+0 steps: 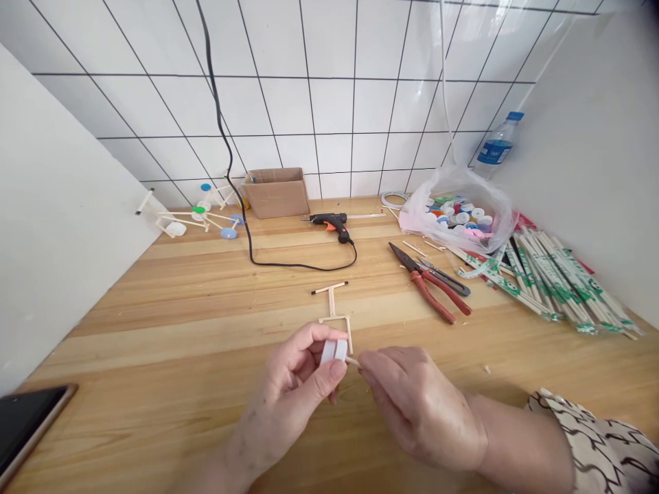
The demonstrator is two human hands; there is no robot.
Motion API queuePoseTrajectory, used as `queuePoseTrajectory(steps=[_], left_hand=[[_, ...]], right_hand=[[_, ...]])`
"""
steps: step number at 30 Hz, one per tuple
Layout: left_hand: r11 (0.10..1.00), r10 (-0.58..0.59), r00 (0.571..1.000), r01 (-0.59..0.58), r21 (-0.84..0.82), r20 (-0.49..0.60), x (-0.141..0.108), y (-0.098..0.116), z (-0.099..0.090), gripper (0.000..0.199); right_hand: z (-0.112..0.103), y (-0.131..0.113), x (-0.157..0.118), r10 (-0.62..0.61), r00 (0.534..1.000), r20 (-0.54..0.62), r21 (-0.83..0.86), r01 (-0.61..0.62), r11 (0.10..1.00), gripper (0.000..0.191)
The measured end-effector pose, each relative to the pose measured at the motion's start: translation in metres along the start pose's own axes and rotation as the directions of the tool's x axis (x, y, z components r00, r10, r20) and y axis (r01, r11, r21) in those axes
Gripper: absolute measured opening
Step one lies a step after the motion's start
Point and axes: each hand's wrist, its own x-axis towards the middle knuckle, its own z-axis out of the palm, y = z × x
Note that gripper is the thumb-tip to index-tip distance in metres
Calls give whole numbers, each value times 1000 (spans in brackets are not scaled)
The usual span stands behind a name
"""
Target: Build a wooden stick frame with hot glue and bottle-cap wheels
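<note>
My left hand (303, 374) pinches white bottle caps (333, 351), which look like two set face to face, between thumb and fingers. A thin wooden stick (353, 361) runs from the caps' right side into my right hand (417, 398), whose fingers are closed round it. The stick's far end is hidden by the caps and the other end by my right fingers. Just beyond the caps lies a small frame of glued sticks (332, 309) with black-tipped ends on its crossbar. Part of that frame is covered by my left hand.
Behind lie a glue gun (332, 223) with a black cord (250, 233), a cardboard box (276, 193) and stick-and-cap models (200, 216). At right are pliers (430, 281), snips (445, 276), a bag of caps (458, 216), wrapped chopsticks (566, 281) and a bottle (497, 147). A phone (31, 425) lies front left.
</note>
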Motion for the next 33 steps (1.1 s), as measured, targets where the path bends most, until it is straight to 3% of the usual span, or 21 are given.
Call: queuePoseTrajectory(steps=[4,9,13,17,23,27,33], left_hand=[[999,17,1000,-18,-40,-22,-1,5,2,25],[997,22,997,-27,-65,-76,2,4,6,21],[1000,28,983,-29,-3,-180,4,3,6,20],[989,39,978,-7,150,-207,3,7,11,19],[896,222,966,-149,418,-131,5,-6,17,13],[851,326,943,-259,457,-73,6,-14,16,20],[882,288,955,-237,407,-69,5,-6,15,18]], right_hand=[[-2,0,5,107,994,14,345,-105,933,21],[-5,5,12,262,959,108,511,-280,813,22],[-6,11,14,414,894,174,651,-420,633,26],[-2,13,13,447,876,184,785,-404,470,33],[2,7,14,327,934,144,828,-295,477,25],[3,8,15,352,927,132,790,-313,527,27],[5,16,15,406,892,201,847,-366,385,34]])
